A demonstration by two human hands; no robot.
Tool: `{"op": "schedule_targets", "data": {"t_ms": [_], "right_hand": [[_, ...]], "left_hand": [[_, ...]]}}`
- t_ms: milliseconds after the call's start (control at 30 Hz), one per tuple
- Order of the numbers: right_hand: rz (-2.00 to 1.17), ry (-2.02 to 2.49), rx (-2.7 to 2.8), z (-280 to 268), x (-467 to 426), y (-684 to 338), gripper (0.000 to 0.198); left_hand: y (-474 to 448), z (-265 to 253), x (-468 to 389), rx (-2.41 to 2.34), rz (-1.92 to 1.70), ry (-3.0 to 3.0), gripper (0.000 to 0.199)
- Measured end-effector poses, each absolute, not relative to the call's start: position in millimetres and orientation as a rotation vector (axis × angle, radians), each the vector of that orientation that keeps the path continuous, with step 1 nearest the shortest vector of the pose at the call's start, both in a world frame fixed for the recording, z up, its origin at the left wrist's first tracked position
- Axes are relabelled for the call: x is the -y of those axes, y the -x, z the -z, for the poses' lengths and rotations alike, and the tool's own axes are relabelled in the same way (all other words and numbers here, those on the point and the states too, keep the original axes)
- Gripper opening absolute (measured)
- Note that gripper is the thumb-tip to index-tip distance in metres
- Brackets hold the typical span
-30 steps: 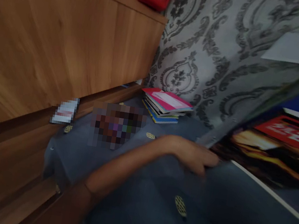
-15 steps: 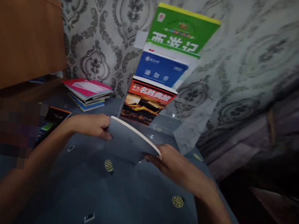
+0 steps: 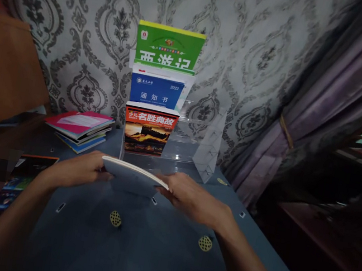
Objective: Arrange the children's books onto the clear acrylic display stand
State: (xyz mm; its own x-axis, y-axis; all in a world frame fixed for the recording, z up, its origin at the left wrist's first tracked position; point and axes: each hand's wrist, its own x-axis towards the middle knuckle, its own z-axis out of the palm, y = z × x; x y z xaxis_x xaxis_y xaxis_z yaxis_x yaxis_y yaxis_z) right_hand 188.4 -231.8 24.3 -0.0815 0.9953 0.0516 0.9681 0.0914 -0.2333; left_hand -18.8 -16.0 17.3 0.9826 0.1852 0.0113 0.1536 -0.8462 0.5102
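Note:
A thin book (image 3: 134, 181) with a greyish side toward me is held over the table, its pale edge on top and slightly bowed. My left hand (image 3: 84, 168) grips its left end, and my right hand (image 3: 180, 192) pinches its right end. Just beyond stands a clear tiered display rack (image 3: 206, 151). On its left side, a red-and-black book (image 3: 149, 132) stands at the lowest tier, a blue booklet (image 3: 156, 91) behind it, and a green book (image 3: 171, 42) highest. The front of the held book faces away from me.
Left of the rack lies a stack of books (image 3: 81, 126) with a pink one on top. A dark book (image 3: 17, 183) lies beside my left forearm. A brown wooden cabinet (image 3: 1, 75) juts in at left; a purple curtain (image 3: 293, 121) hangs at right. The table's right edge (image 3: 272, 255) slopes away.
My view has turned to the right and levelled, so the rack and stack appear farther left. Both hands still hold the book, which now looks more level and flatter.

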Motion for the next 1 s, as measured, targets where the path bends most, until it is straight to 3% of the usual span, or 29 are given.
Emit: {"op": "schedule_targets", "data": {"t_ms": [267, 433, 800, 1000], "right_hand": [[-0.224, 1.869, 2.087, -22.5, 227.9, -196.8, 0.022], [-0.16, 1.856, 1.976, -26.6, 228.5, -203.2, 0.021], [0.147, 1.908, 1.794, -61.3, 211.7, -220.1, 0.019], [0.187, 1.904, 1.756, -64.4, 202.5, -227.8, 0.017]], "left_hand": [[14.3, -29.4, 29.7, -0.252, -0.229, -2.591, 0.022], [9.7, -26.1, 27.8, -0.431, -0.497, -2.662, 0.026], [-13.0, -36.6, 38.7, -0.444, -1.09, -2.349, 0.016], [-24.6, -34.9, 32.9, -0.489, -1.132, -2.354, 0.014]]}}
